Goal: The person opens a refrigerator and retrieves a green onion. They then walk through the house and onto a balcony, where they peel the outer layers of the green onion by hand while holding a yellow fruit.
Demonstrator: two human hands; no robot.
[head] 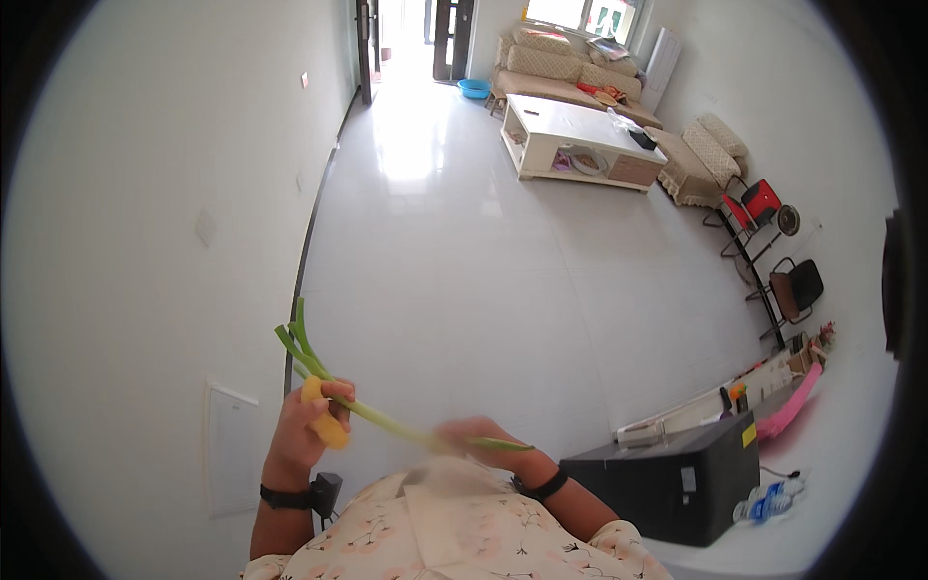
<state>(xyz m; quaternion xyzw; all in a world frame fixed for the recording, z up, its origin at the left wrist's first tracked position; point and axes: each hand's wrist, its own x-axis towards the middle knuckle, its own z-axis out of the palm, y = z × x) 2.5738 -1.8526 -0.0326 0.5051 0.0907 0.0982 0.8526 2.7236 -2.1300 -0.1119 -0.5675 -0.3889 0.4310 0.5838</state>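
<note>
My left hand (304,424) is closed around a green onion (377,418) and a curved yellow piece (328,424) whose kind I cannot tell. The onion's forked green leaves rise past the thumb side, and its pale stalk slants down to the right. At that lower end my right hand (482,441), blurred, has its fingers around the stalk. A thin green strip (502,444) lies across the right hand towards the wrist; whether it joins the stalk is hidden. Both hands are in front of my flowered shirt (493,529), above the tiled floor (449,290). Black bands circle both wrists.
On the right, a large black television-like box (667,471) stands beside water bottles (768,502) and a pink plastic bag (790,409). Chairs (794,290) line the right wall. Farther off are a white coffee table (580,119), a sofa (540,72), a blue basin (474,88) and an open door (365,51).
</note>
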